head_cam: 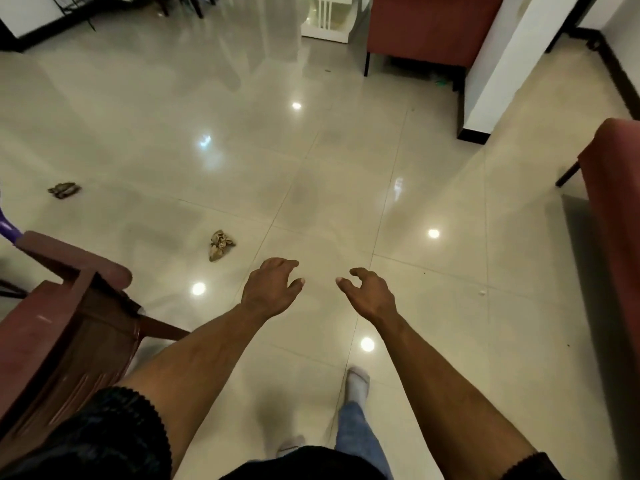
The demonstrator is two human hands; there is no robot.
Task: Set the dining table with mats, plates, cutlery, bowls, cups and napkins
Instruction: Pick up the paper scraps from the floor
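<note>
2 hands, left hand [272, 289] and right hand [369, 292], loosely curled, holding nothing, above floor [346, 168].

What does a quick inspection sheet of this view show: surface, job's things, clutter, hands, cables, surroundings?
Surface: glossy tiled floor with light reflections; no dining table in view.
Job's things: nothing seen; no mats, plates, cutlery, bowls, cups or napkins.
Clutter: crumpled scrap on the floor near the left hand; second scrap farther left.
Hands: left hand and right hand both held out, fingers loosely curled, holding nothing.
Cables: nothing seen.
Surroundings: wooden chair at left, red seat at right, red sofa and white pillar ahead.
</note>
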